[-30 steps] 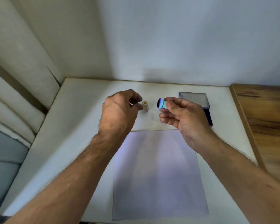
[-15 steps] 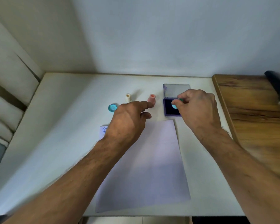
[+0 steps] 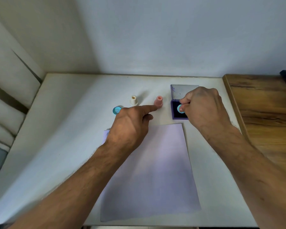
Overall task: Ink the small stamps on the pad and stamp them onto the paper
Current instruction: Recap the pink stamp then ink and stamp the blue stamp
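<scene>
Since 0.5 s ago little has changed: my right hand (image 3: pixel 203 108) still pinches the teal stamp (image 3: pixel 180 109) in the ink pad (image 3: pixel 176 115). The stamp leans, its round end facing me; I cannot tell if it touches the ink. My left hand (image 3: pixel 130 124) is empty, 1 finger stretched toward the pink stamp (image 3: pixel 158 101), left of the pad. The cream stamp (image 3: pixel 133 100) and blue cap (image 3: pixel 117 110) sit farther left. The paper (image 3: pixel 155 171) lies just in front of the pad on the desk (image 3: pixel 56 146).
</scene>
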A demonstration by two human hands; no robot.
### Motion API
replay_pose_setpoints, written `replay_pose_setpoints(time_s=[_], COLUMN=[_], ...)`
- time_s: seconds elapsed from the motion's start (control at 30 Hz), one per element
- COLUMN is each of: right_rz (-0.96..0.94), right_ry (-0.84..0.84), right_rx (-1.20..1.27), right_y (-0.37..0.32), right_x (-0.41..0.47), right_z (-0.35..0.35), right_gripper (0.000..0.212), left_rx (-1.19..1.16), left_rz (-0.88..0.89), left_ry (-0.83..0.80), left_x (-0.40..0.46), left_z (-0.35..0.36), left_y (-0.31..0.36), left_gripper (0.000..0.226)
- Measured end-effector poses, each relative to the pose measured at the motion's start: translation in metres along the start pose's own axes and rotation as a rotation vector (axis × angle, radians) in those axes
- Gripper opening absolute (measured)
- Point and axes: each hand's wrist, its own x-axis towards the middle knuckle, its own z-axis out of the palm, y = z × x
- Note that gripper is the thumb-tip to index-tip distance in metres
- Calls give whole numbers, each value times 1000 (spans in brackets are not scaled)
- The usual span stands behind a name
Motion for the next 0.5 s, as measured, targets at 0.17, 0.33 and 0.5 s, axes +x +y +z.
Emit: replay_pose_setpoints(time_s=[0.17, 0.33, 0.5], right_rz=[7, -65, 81], right_ry=[18, 33, -5], right_rx=[-76, -168, -111], right_y=[1, -2, -11], right_x=[5, 3, 12], right_z=[4, 2, 5], right_gripper=[13, 5, 21], left_rx=[-25, -24, -41], left_rz=[-39, -31, -37], left_ry=[14, 79, 72], left_x=[2, 6, 5], left_z=[-1, -5, -6], left_y=[-3, -8, -9], left_gripper=[34, 31, 30])
